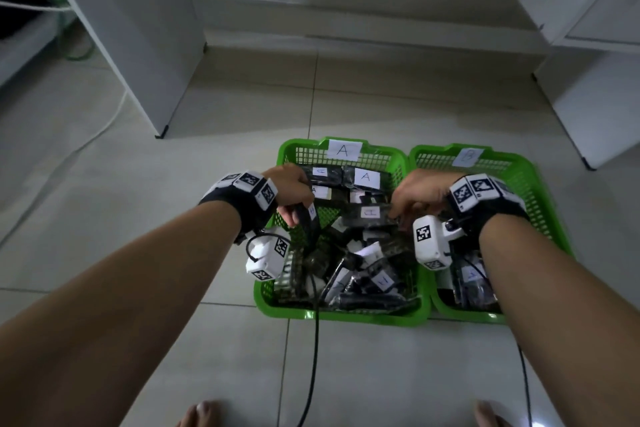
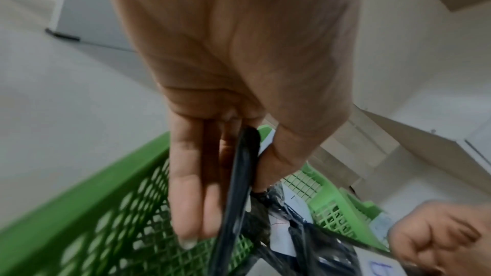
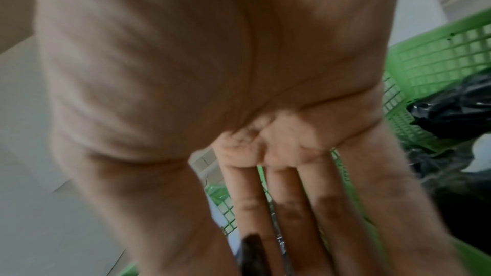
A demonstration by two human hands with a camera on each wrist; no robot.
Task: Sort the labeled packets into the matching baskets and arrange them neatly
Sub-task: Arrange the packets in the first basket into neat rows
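Two green baskets stand side by side on the floor: basket A (image 1: pixel 287 149) on the left, basket B (image 1: pixel 519 163) on the right. Basket A holds neat rows of black packets with white A labels (image 1: pixel 366 177) at its far end and a loose heap (image 1: pixel 363 270) at its near end. My left hand (image 1: pixel 298 215) pinches a black packet (image 1: pixel 309 220) edge-on over basket A's left side; the left wrist view shows the packet (image 2: pixel 240 175) between thumb and fingers (image 2: pixel 186 196). My right hand (image 1: pixel 401 215) pinches a labelled packet (image 1: pixel 370 213) in basket A's middle. Its label is not legible.
Basket B holds a few black packets (image 1: pixel 474 284) at its near end, partly hidden by my right forearm. White cabinets stand at the left (image 1: pixel 131 28) and right (image 1: pixel 588 97), with a low step behind. Black cables (image 1: pixel 313 357) trail across the tiles towards my toes (image 1: pixel 204 412).
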